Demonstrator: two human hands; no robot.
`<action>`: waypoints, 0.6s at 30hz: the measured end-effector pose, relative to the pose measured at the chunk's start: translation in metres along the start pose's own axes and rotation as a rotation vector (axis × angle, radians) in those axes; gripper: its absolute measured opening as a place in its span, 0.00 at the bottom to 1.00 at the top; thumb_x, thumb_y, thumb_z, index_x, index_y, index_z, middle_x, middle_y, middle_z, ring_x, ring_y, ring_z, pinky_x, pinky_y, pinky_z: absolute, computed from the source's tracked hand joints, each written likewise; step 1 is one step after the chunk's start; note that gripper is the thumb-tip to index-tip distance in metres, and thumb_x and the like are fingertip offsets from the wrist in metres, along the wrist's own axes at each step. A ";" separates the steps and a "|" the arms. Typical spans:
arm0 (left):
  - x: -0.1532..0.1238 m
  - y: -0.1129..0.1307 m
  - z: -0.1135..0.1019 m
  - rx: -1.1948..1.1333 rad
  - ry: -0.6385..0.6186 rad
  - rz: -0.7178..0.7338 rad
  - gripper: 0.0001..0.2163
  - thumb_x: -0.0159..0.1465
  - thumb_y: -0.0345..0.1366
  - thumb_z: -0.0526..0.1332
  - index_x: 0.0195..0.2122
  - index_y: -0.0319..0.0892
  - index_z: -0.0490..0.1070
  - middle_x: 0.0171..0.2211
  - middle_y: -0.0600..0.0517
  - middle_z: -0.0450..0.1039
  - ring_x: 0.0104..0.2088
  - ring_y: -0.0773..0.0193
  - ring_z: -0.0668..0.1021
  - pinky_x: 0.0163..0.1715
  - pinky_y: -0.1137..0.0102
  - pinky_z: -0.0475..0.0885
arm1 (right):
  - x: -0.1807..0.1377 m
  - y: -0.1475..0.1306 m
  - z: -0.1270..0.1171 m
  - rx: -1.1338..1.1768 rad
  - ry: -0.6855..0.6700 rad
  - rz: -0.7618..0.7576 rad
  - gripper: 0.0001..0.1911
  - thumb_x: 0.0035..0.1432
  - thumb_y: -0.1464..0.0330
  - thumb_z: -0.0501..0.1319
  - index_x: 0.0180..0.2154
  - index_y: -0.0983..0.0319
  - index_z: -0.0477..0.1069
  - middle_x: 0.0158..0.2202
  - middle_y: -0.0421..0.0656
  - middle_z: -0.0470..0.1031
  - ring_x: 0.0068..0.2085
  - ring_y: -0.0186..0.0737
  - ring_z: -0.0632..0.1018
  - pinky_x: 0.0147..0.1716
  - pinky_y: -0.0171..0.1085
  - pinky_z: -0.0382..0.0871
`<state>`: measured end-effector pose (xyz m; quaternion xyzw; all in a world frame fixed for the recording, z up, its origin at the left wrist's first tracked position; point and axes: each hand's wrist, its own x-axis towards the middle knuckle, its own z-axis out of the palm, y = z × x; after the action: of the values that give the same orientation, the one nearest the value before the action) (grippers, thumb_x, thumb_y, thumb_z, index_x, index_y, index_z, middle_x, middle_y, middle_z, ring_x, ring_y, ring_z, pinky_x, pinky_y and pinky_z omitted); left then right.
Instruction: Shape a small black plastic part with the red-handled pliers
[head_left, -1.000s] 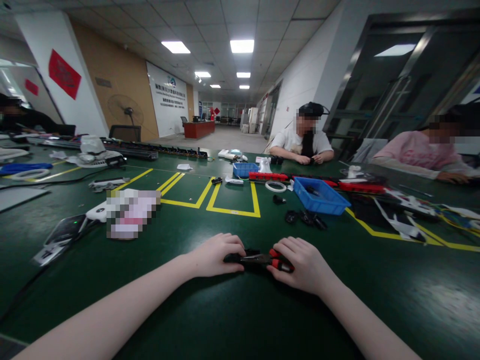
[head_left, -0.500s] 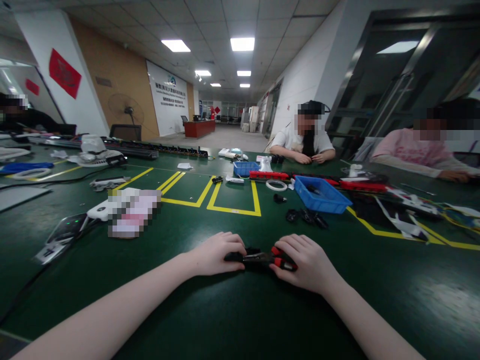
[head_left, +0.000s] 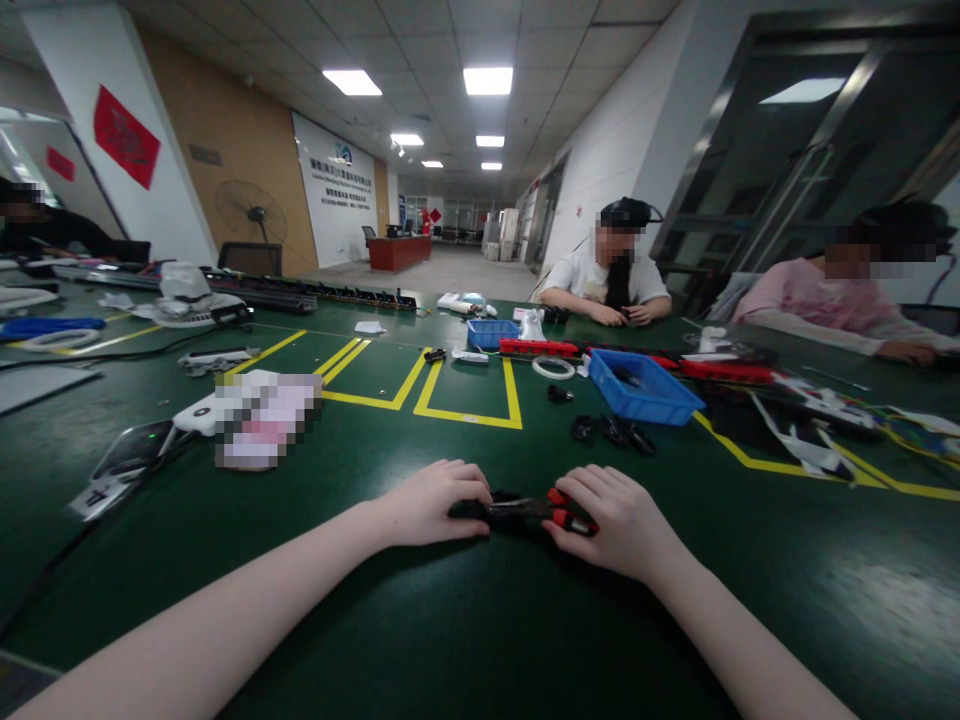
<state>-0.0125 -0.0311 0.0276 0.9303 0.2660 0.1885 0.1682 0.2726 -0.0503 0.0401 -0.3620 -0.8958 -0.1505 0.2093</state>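
Note:
Both my hands rest on the green table (head_left: pixel 465 640) close in front of me. My right hand (head_left: pixel 619 520) is closed around the red-and-black handles of a pair of pliers (head_left: pixel 536 510), whose jaws point left. My left hand (head_left: pixel 431 503) is curled over a small black part (head_left: pixel 469 510) at the tip of the pliers; most of that part is hidden under my fingers.
A blue bin (head_left: pixel 643 387) stands beyond my right hand, with several small black parts (head_left: pixel 607 431) beside it. A tape roll (head_left: pixel 553 367), yellow floor-style markings (head_left: pixel 465 398) and a phone (head_left: pixel 135 450) lie further out. Two other people sit across the table.
The hands and pliers stay put on the table; the view has tilted slightly, so everything sits a little lower and nearer. My grip looks the same.

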 end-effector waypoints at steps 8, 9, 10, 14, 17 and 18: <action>0.000 -0.003 0.003 0.012 0.015 0.014 0.09 0.64 0.38 0.66 0.43 0.43 0.73 0.46 0.50 0.74 0.45 0.58 0.76 0.45 0.65 0.67 | 0.001 -0.003 0.002 0.014 0.050 -0.002 0.15 0.58 0.59 0.62 0.40 0.64 0.74 0.38 0.49 0.78 0.38 0.44 0.77 0.37 0.41 0.68; 0.000 -0.004 0.003 0.014 0.017 0.016 0.09 0.63 0.38 0.66 0.42 0.43 0.73 0.46 0.50 0.74 0.45 0.58 0.76 0.45 0.65 0.67 | 0.002 -0.005 0.003 0.016 0.054 -0.004 0.15 0.57 0.59 0.62 0.40 0.64 0.74 0.38 0.49 0.79 0.38 0.44 0.77 0.37 0.41 0.68; 0.000 -0.004 0.004 0.017 0.020 0.017 0.08 0.64 0.38 0.66 0.43 0.43 0.72 0.46 0.50 0.74 0.45 0.59 0.76 0.45 0.65 0.67 | 0.002 -0.005 0.003 0.015 0.056 -0.007 0.15 0.57 0.59 0.63 0.40 0.63 0.74 0.38 0.49 0.79 0.38 0.44 0.77 0.38 0.41 0.68; 0.000 -0.003 0.004 0.020 0.022 0.014 0.08 0.64 0.38 0.66 0.42 0.43 0.72 0.46 0.51 0.74 0.45 0.59 0.76 0.44 0.66 0.67 | 0.003 -0.007 0.005 0.002 0.040 -0.024 0.16 0.57 0.58 0.62 0.39 0.64 0.74 0.37 0.48 0.78 0.36 0.44 0.77 0.36 0.41 0.68; 0.000 -0.001 0.003 0.014 0.017 0.007 0.08 0.64 0.38 0.66 0.42 0.43 0.72 0.46 0.51 0.74 0.45 0.59 0.76 0.44 0.66 0.67 | 0.002 -0.007 0.005 -0.003 0.021 -0.026 0.15 0.58 0.58 0.62 0.38 0.64 0.74 0.35 0.48 0.78 0.35 0.43 0.76 0.35 0.41 0.67; 0.000 -0.001 0.003 0.013 0.017 0.007 0.08 0.64 0.38 0.66 0.43 0.43 0.72 0.46 0.51 0.74 0.45 0.59 0.76 0.44 0.66 0.67 | 0.002 -0.006 0.005 -0.003 0.017 -0.024 0.15 0.58 0.58 0.62 0.38 0.64 0.74 0.35 0.48 0.78 0.35 0.43 0.76 0.35 0.41 0.67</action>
<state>-0.0119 -0.0306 0.0246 0.9306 0.2656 0.1950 0.1594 0.2656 -0.0518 0.0361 -0.3501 -0.8982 -0.1573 0.2144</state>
